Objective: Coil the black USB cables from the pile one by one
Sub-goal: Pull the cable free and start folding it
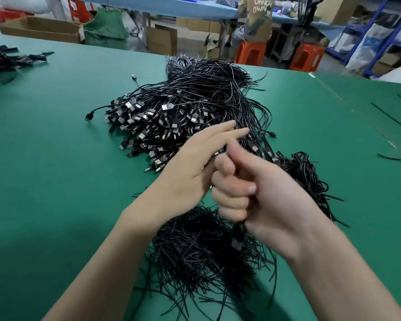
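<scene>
A big pile of black USB cables [183, 107] lies on the green table [56, 147], plugs fanned toward the left. My right hand [259, 193] is curled in a fist round one black cable [239, 237], whose USB plug hangs below the fist. My left hand [195, 163] is beside it with fingers stretched out straight toward the pile, touching the right hand; whether the cable runs over its palm is hidden. Below my hands lies a heap of short black twist ties [195, 246]. A cluster of coiled cables [303, 172] sits to the right.
More black cables [5, 59] lie at the table's far left edge. Loose black strands [394, 156] lie at the right. Beyond the table are cardboard boxes [42, 28], orange stools [307, 56], blue shelving and a seated person [257, 19].
</scene>
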{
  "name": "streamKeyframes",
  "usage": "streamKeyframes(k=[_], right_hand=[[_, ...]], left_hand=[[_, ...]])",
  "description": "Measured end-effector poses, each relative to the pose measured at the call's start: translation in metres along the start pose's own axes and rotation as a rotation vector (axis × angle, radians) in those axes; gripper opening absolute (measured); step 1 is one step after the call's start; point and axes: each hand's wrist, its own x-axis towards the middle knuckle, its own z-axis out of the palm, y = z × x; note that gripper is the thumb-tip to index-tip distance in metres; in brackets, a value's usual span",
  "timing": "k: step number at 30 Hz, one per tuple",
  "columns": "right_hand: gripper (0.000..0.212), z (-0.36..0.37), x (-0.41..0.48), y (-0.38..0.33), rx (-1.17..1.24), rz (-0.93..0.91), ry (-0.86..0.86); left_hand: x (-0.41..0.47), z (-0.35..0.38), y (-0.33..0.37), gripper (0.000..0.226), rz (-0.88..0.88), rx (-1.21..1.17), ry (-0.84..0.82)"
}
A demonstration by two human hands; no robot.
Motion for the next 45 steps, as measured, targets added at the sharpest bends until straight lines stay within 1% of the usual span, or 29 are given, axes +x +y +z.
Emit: streamKeyframes(k=[1, 2, 4, 6, 8, 9, 10, 12, 14, 15, 18, 20, 21, 23, 24, 25, 26, 27, 29, 30, 31, 33, 34, 36, 38, 40, 42, 43, 45], right_hand=[[0.044, 0.004, -0.002, 0.002, -0.05, 0.006, -0.047], [0.044, 0.007, -0.003, 0.002, -0.093, 0.011, -0.068], [0.045, 0.005, -0.007, 0.0, -0.152, 0.04, -0.077], [0.047, 0.002, -0.011, -0.002, -0.205, 0.107, -0.067], [0.048, 0.002, -0.016, -0.002, -0.218, 0.159, -0.063], [0.047, 0.003, -0.017, -0.003, -0.2, 0.145, -0.073], [0.043, 0.002, -0.017, -0.006, -0.164, 0.103, -0.083], [0.036, -0.001, -0.016, -0.017, -0.066, -0.025, -0.079], [0.031, -0.005, -0.017, -0.029, -0.029, -0.183, -0.013], [0.03, -0.008, -0.018, -0.034, -0.056, -0.274, 0.035], [0.03, -0.017, -0.02, -0.041, -0.328, -0.595, 0.242], [0.031, -0.024, -0.02, -0.043, -0.626, -0.767, 0.389], [0.031, -0.028, -0.019, -0.042, -0.798, -0.805, 0.45], [0.031, -0.032, -0.018, -0.035, -1.101, -0.765, 0.503], [0.035, -0.033, -0.018, -0.029, -1.199, -0.683, 0.473], [0.044, -0.033, -0.017, -0.021, -1.245, -0.582, 0.413], [0.056, -0.032, -0.016, -0.014, -1.236, -0.477, 0.329], [0.066, -0.03, -0.014, -0.007, -1.162, -0.379, 0.236], [0.078, -0.024, -0.01, 0.001, -0.851, -0.181, 0.053], [0.079, -0.023, -0.01, 0.003, -0.689, -0.107, -0.033], [0.071, -0.022, -0.01, 0.004, -0.571, -0.073, -0.105], [0.041, -0.02, -0.013, 0.004, -0.408, -0.082, -0.212], [0.031, -0.02, -0.016, 0.003, -0.317, -0.093, -0.252], [0.023, -0.018, -0.018, -0.002, -0.1, -0.135, -0.298], [0.024, -0.018, -0.017, -0.008, 0.06, -0.248, -0.214], [0.028, -0.019, -0.014, -0.013, 0.036, -0.421, -0.037], [0.031, -0.022, -0.011, -0.016, -0.149, -0.589, 0.11], [0.031, -0.023, -0.011, -0.017, -0.297, -0.664, 0.172], [0.03, -0.028, -0.01, -0.017, -0.741, -0.782, 0.322]], left_hand=[[-0.001, -0.001, 0.0, 0.041, 0.026, -0.083, -0.001], [-0.001, -0.004, -0.001, 0.037, 0.032, -0.103, 0.006], [-0.001, -0.01, -0.007, 0.029, 0.071, 0.009, 0.043], [-0.003, -0.016, -0.012, 0.025, 0.067, 0.079, 0.109], [-0.005, -0.012, -0.01, 0.024, 0.063, 0.068, 0.136], [-0.007, -0.008, -0.008, 0.024, 0.043, 0.013, 0.098], [-0.007, -0.003, -0.003, 0.027, -0.013, -0.1, 0.036], [-0.008, 0.011, 0.004, 0.038, -0.065, -0.135, -0.053], [-0.007, 0.021, 0.01, 0.03, -0.054, -0.035, -0.124], [-0.007, 0.022, 0.015, 0.026, -0.022, 0.016, -0.151], [-0.007, 0.014, 0.023, 0.024, 0.04, 0.133, -0.218], [-0.008, 0.007, 0.03, 0.026, 0.082, 0.207, -0.202], [-0.009, 0.004, 0.033, 0.027, 0.094, 0.198, -0.16], [-0.008, -0.006, 0.036, 0.026, 0.112, 0.169, -0.026], [-0.007, -0.012, 0.035, 0.024, 0.125, 0.159, 0.049], [-0.006, -0.016, 0.034, 0.021, 0.13, 0.142, 0.109], [-0.007, -0.019, 0.031, 0.018, 0.134, 0.107, 0.157], [-0.007, -0.021, 0.028, 0.016, 0.122, 0.05, 0.189], [-0.008, -0.018, 0.021, 0.017, 0.075, -0.095, 0.226], [-0.008, -0.015, 0.019, 0.019, 0.047, -0.162, 0.232], [-0.007, -0.011, 0.016, 0.02, 0.025, -0.217, 0.232], [-0.006, -0.006, 0.013, 0.023, -0.007, -0.29, 0.191], [-0.007, -0.003, 0.012, 0.025, -0.023, -0.318, 0.141], [-0.007, 0.002, 0.008, 0.027, -0.057, -0.343, 0.031], [-0.007, 0.007, 0.007, 0.028, -0.09, -0.287, -0.043], [-0.009, 0.01, 0.009, 0.038, -0.102, -0.19, -0.114], [-0.011, 0.012, 0.013, 0.035, -0.081, -0.112, -0.175], [-0.011, 0.013, 0.015, 0.032, -0.071, -0.059, -0.189], [-0.01, 0.012, 0.019, 0.027, -0.049, 0.08, -0.174]])
